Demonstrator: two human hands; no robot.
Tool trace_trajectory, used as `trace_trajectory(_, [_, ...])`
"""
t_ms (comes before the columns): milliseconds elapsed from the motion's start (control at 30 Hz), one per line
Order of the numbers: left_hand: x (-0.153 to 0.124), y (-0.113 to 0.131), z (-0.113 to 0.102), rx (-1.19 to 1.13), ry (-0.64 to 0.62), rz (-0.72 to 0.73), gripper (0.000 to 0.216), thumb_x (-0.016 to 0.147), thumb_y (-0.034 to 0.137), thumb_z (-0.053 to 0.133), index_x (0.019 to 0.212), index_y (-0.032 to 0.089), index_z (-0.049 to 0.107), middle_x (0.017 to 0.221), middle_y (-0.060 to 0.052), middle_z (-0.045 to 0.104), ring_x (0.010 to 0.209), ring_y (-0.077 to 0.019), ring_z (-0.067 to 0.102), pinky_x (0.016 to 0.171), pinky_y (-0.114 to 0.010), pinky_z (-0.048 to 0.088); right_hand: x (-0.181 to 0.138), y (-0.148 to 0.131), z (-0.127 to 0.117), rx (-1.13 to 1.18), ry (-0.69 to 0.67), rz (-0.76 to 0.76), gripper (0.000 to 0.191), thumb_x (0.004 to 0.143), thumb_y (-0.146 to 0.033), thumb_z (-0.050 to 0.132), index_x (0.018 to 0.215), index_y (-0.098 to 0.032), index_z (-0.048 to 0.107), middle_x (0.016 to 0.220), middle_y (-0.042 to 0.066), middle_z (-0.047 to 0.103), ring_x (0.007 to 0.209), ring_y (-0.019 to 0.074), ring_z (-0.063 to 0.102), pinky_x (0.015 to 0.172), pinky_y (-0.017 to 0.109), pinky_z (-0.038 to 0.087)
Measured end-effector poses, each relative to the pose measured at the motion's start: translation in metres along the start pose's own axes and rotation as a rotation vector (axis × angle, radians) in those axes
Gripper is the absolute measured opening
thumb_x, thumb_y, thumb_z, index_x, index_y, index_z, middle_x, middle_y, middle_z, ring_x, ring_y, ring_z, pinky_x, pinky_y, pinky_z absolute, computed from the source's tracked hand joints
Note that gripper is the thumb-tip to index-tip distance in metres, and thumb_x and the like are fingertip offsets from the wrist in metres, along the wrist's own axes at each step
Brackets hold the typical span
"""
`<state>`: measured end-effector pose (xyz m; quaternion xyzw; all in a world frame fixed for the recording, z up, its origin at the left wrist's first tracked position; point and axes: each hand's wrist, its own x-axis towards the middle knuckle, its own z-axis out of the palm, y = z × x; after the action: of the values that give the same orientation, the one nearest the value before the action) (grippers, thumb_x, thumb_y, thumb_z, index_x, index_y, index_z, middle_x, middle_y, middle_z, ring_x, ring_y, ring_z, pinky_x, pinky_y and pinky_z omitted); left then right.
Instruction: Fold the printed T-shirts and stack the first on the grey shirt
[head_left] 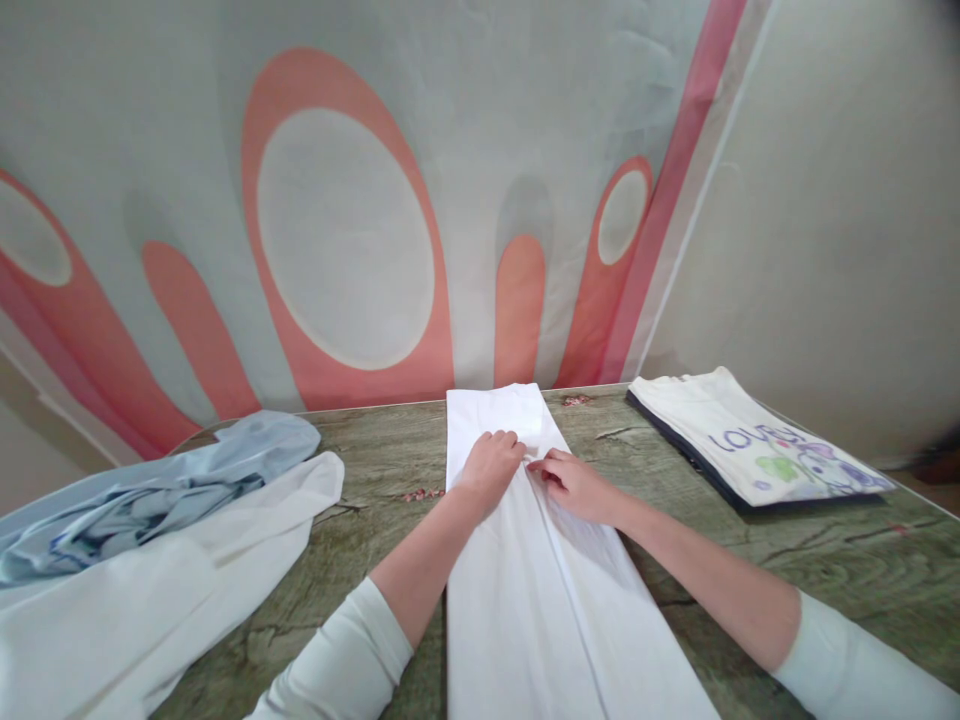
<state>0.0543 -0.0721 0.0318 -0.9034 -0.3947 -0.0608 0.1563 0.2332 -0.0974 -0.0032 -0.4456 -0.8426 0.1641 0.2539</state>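
A white shirt (525,620) lies folded into a long strip, running from the table's near edge to its back edge. A seam runs lengthwise along it. My left hand (493,465) is closed on the cloth near the far end, its fingers bent over the seam. Just to its right, my right hand (576,485) pinches the cloth with thumb and forefinger. The fingertips of both hands almost meet. What exactly lies between them is too small to make out.
Left on the wood-patterned table (375,440) are a loose white garment (195,590) and crumpled light-blue garments (172,510). A folded white cloth item with "LOVELY"-like lettering (750,430) lies at right on something dark. Behind stands a printed backdrop (472,150).
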Motion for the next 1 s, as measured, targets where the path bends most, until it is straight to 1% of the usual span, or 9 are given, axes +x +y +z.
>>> trace_trajectory(133, [-0.001, 0.001, -0.009, -0.044, -0.019, 0.13, 0.015, 0.09, 0.019, 0.046, 0.098, 0.019, 0.058, 0.093, -0.006, 0.055, 0.087, -0.0199, 0.052, 0.074, -0.032, 0.038, 0.003, 0.004, -0.001, 0.083, -0.024, 0.003, 0.037, 0.071, -0.001, 0.047, 0.101, -0.015, 0.064, 0.086, 0.005, 0.057, 0.08, 0.0163, 0.054, 0.076, 0.027, 0.043])
trace_trajectory(200, [0.0, 0.001, -0.013, -0.053, -0.035, 0.159, 0.015, 0.09, 0.019, 0.046, 0.098, 0.019, 0.058, 0.094, -0.006, 0.055, 0.087, -0.0198, 0.051, 0.074, -0.032, 0.037, 0.003, 0.005, -0.002, 0.125, -0.037, -0.011, 0.037, 0.072, -0.002, 0.048, 0.102, -0.016, 0.064, 0.087, 0.005, 0.058, 0.08, 0.0161, 0.054, 0.076, 0.027, 0.044])
trace_trajectory(367, [0.002, 0.001, -0.012, -0.043, -0.047, 0.11, 0.014, 0.089, 0.017, 0.047, 0.096, 0.019, 0.059, 0.093, -0.007, 0.056, 0.09, -0.0206, 0.051, 0.076, -0.033, 0.036, 0.003, 0.002, -0.007, 0.149, -0.079, 0.001, 0.041, 0.072, -0.002, 0.048, 0.105, -0.02, 0.066, 0.087, 0.003, 0.058, 0.081, 0.016, 0.056, 0.079, 0.028, 0.045])
trace_trajectory(500, [0.003, 0.002, -0.008, -0.023, -0.024, 0.073, 0.015, 0.088, 0.016, 0.047, 0.096, 0.019, 0.06, 0.092, -0.007, 0.057, 0.091, -0.021, 0.051, 0.076, -0.033, 0.036, 0.002, -0.005, -0.011, 0.088, -0.107, -0.012, 0.037, 0.076, -0.005, 0.048, 0.101, -0.021, 0.069, 0.085, 0.004, 0.058, 0.082, 0.0163, 0.056, 0.081, 0.03, 0.044])
trace_trajectory(667, [0.001, 0.001, -0.006, -0.028, -0.035, 0.085, 0.013, 0.085, 0.015, 0.052, 0.095, 0.018, 0.061, 0.092, -0.006, 0.058, 0.09, -0.0211, 0.051, 0.076, -0.033, 0.037, -0.002, -0.004, -0.014, 0.1, -0.141, -0.063, 0.038, 0.076, -0.005, 0.051, 0.103, -0.024, 0.068, 0.089, 0.004, 0.058, 0.086, 0.0164, 0.056, 0.083, 0.031, 0.043])
trace_trajectory(733, [0.0, 0.0, -0.006, -0.021, -0.052, 0.076, 0.013, 0.085, 0.013, 0.051, 0.092, 0.017, 0.061, 0.092, -0.007, 0.058, 0.091, -0.0208, 0.052, 0.077, -0.033, 0.037, -0.004, 0.001, -0.014, 0.168, -0.114, -0.055, 0.038, 0.078, -0.006, 0.049, 0.108, -0.022, 0.065, 0.09, 0.004, 0.059, 0.082, 0.0152, 0.057, 0.08, 0.029, 0.045])
trace_trajectory(800, [0.0, -0.001, -0.005, -0.013, -0.06, 0.065, 0.014, 0.086, 0.012, 0.049, 0.091, 0.017, 0.062, 0.093, -0.007, 0.058, 0.091, -0.0207, 0.052, 0.078, -0.033, 0.037, -0.005, 0.006, -0.012, 0.19, -0.03, -0.018, 0.036, 0.081, -0.007, 0.046, 0.109, -0.019, 0.064, 0.09, 0.005, 0.06, 0.081, 0.0153, 0.057, 0.078, 0.029, 0.046])
trace_trajectory(900, [-0.001, -0.001, -0.003, -0.012, -0.061, 0.07, 0.015, 0.087, 0.014, 0.048, 0.089, 0.017, 0.063, 0.092, -0.008, 0.059, 0.091, -0.0213, 0.052, 0.078, -0.034, 0.038, -0.004, 0.011, -0.006, 0.085, 0.071, -0.037, 0.032, 0.083, -0.008, 0.044, 0.105, -0.017, 0.065, 0.094, 0.009, 0.058, 0.088, 0.018, 0.056, 0.083, 0.033, 0.044])
trace_trajectory(1000, [0.0, -0.002, -0.002, -0.013, -0.053, 0.069, 0.016, 0.087, 0.015, 0.048, 0.088, 0.017, 0.064, 0.092, -0.008, 0.059, 0.09, -0.0217, 0.052, 0.078, -0.034, 0.037, -0.006, 0.007, -0.002, -0.067, 0.051, -0.095, 0.031, 0.086, -0.012, 0.044, 0.108, -0.019, 0.064, 0.097, 0.01, 0.056, 0.091, 0.0204, 0.053, 0.084, 0.037, 0.044])
